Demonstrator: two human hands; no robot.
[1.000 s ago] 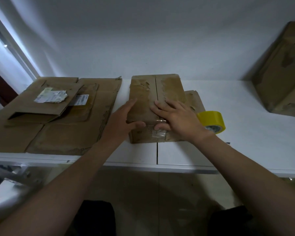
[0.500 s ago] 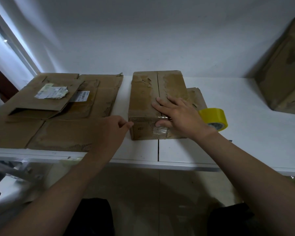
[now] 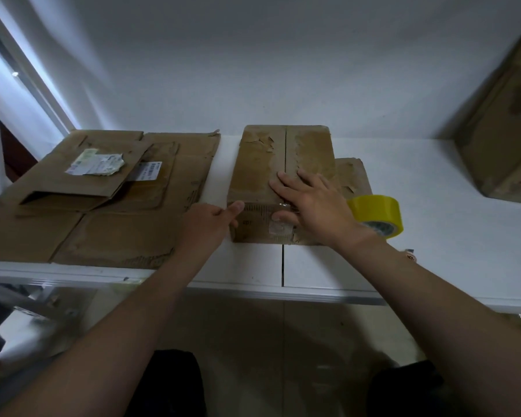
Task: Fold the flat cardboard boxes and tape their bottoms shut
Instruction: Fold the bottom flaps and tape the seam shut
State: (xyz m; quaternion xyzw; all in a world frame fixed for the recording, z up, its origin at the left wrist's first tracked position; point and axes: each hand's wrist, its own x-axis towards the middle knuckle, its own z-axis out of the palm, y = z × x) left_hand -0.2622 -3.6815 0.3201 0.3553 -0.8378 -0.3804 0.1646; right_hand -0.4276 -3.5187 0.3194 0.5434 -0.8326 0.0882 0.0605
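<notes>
A folded cardboard box (image 3: 259, 164) lies bottom-up on the white table (image 3: 319, 266), its two flaps meeting in a centre seam. My right hand (image 3: 316, 206) presses flat on the top near the front edge, with its thumb down on a strip of clear tape (image 3: 280, 228) on the front face. My left hand (image 3: 208, 221) holds the box's front left corner, thumb on the top edge and fingers curled beside it. A yellow tape roll (image 3: 376, 212) stands just right of my right wrist. Flat cardboard boxes (image 3: 118, 236) lie stacked to the left.
Another flat piece of cardboard (image 3: 351, 176) sticks out from under the box on its right. A large brown box (image 3: 503, 145) leans against the wall at the far right. The wall runs close behind the table.
My left hand left the box's top, drew back, and now touches the front left corner. My right hand stayed pressed on the seam and tape.
</notes>
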